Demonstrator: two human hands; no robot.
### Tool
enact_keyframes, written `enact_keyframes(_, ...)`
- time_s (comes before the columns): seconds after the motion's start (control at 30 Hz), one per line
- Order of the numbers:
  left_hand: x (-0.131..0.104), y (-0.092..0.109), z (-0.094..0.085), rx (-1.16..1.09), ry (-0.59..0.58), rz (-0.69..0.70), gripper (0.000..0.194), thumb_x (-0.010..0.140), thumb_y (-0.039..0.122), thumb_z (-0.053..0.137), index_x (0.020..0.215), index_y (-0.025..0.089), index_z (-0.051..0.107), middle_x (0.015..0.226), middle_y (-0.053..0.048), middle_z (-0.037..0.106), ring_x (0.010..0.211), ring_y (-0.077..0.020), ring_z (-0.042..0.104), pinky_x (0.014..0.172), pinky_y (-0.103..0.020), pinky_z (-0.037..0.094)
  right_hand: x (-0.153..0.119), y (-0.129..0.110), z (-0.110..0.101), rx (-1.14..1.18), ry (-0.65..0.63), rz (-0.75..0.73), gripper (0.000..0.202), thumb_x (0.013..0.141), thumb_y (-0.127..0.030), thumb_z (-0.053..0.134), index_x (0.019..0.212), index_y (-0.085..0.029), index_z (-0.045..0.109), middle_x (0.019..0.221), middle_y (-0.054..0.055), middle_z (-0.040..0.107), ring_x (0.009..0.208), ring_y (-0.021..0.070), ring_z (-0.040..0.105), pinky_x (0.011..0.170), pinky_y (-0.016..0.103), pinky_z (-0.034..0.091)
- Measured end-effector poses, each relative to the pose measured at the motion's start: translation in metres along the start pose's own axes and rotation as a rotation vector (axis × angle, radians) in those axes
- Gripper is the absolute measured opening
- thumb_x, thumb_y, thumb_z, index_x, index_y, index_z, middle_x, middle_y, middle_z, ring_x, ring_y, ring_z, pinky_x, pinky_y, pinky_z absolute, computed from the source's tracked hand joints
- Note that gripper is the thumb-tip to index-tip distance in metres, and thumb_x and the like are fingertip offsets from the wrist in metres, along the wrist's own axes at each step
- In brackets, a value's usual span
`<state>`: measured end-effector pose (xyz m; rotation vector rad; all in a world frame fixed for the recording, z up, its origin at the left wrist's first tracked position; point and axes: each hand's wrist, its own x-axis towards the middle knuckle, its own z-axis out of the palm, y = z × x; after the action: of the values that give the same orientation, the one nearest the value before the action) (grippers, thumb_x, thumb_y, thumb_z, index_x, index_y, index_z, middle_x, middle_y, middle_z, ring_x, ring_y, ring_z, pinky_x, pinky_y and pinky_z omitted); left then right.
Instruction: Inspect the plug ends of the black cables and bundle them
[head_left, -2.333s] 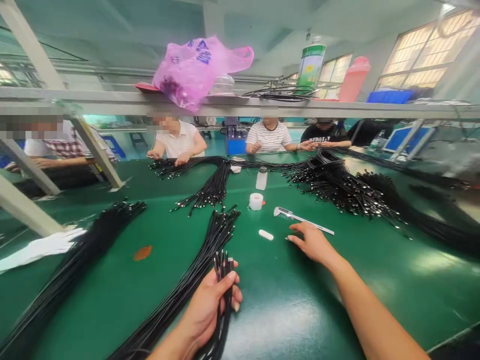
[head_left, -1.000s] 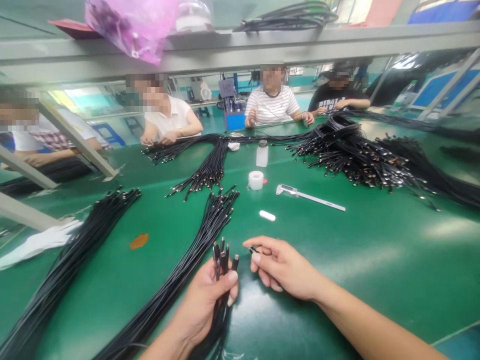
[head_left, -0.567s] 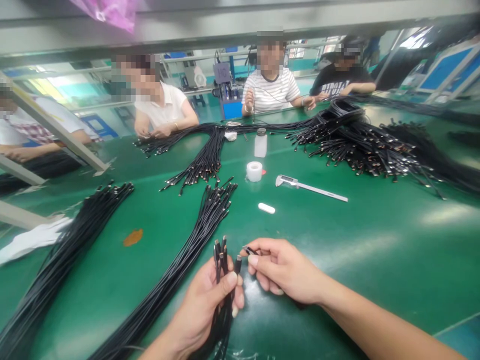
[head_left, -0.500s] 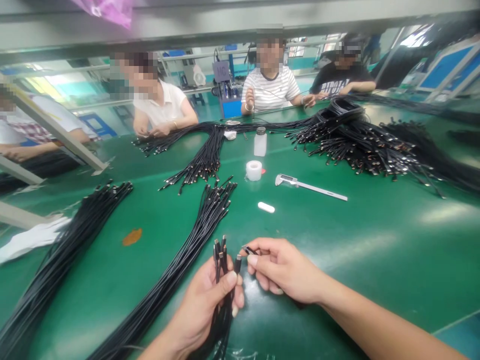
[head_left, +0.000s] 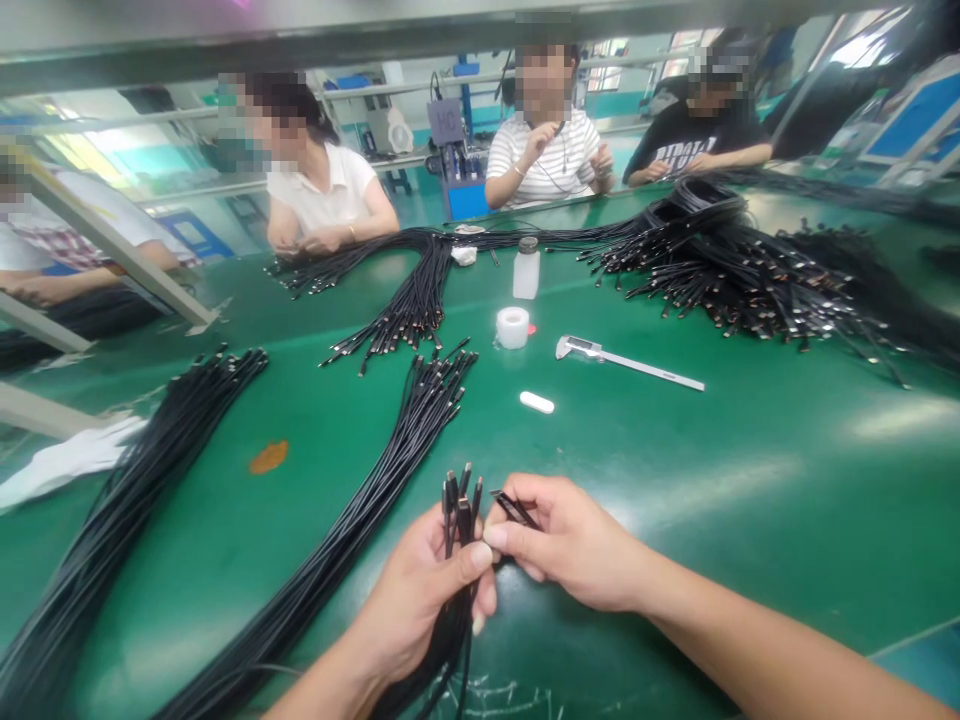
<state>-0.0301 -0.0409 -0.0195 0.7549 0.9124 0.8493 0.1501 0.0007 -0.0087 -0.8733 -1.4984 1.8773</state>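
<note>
The left hand (head_left: pixel 429 583) was closed round a small bunch of black, metal-tipped cables (head_left: pixel 463 520) above the glossy green tabletop (head_left: pixel 720 490), thumb across them — probably to keep the plugs upright and visible. Close beside it, the right hand (head_left: pixel 566 538) pinched a slim dark piece (head_left: pixel 516 508) between thumb and forefinger, its angle seemingly baring the tip — too small to identify.

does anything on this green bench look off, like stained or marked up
Yes: an irregular orange-brown patch on the green tabletop, between the leftmost cable bundle and the next bundle rightward. It breaks the plain green; whether stain or worn spot, I can't tell. Whitish streaks also show at the bottom edge.
</note>
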Motion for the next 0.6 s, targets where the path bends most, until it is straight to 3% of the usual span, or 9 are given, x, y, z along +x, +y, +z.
enact_keyframes(0.1, 0.002, 0.001, -0.002, -0.001, 0.066, 0.022, 0.036, 0.081, 0.036, 0.077, 0.086, 0.015, 0.048, 0.064, -0.002, 0.063, 0.046, -0.0075, 0.053, 0.042, -0.015, 0.044, 0.0, -0.002, -0.002, -0.161, 0.13, -0.02, 0.032, 0.087, -0.042, 0.068, 0.074, -0.016, 0.055, 0.058, -0.004, 0.05, 0.052, 0.0073, 0.041, 0.053, 0.023, 0.034)
enact_keyframes(0.2, 0.003, 0.005, -0.003, -0.029, 0.157, 0.046, 0.035, 0.08, 0.034, 0.078, 0.088, 0.014, 0.05, 0.075, -0.003, 0.065, 0.049, -0.0073, 0.055, 0.042, -0.015, 0.044, -0.001, -0.006, -0.009, -0.372, 0.223, -0.126, 0.029, 0.095, -0.041, 0.057, 0.081, -0.016, 0.062, 0.071, 0.0, 0.056, 0.063, 0.0097, 0.049, 0.064, 0.025, 0.039)
enact_keyframes(0.37, 0.003, 0.009, -0.003, -0.075, 0.217, 0.076, 0.036, 0.077, 0.031, 0.081, 0.093, 0.013, 0.054, 0.078, -0.001, 0.063, 0.052, -0.0069, 0.056, 0.042, -0.015, 0.045, -0.007, -0.012, -0.011, -0.481, 0.073, -0.224, 0.036, 0.104, -0.038, 0.039, 0.11, -0.022, 0.071, 0.095, 0.004, 0.065, 0.092, 0.0153, 0.057, 0.084, 0.029, 0.043)
enact_keyframes(0.47, 0.004, 0.01, -0.003, -0.081, 0.215, 0.07, 0.037, 0.075, 0.031, 0.083, 0.094, 0.012, 0.056, 0.077, 0.0, 0.061, 0.051, -0.0065, 0.055, 0.042, -0.015, 0.044, -0.008, -0.014, -0.008, -0.49, -0.014, -0.213, 0.035, 0.104, -0.033, 0.039, 0.11, -0.026, 0.073, 0.095, 0.003, 0.068, 0.091, 0.0156, 0.056, 0.085, 0.029, 0.043)
enact_keyframes(0.6, 0.004, 0.011, -0.002, -0.081, 0.219, 0.06, 0.041, 0.072, 0.032, 0.085, 0.094, 0.012, 0.058, 0.075, 0.0, 0.061, 0.05, -0.0063, 0.054, 0.042, -0.015, 0.042, -0.007, -0.014, -0.006, -0.466, 0.006, -0.205, 0.029, 0.101, -0.029, 0.047, 0.109, -0.029, 0.075, 0.092, 0.001, 0.07, 0.088, 0.0153, 0.058, 0.081, 0.029, 0.044)
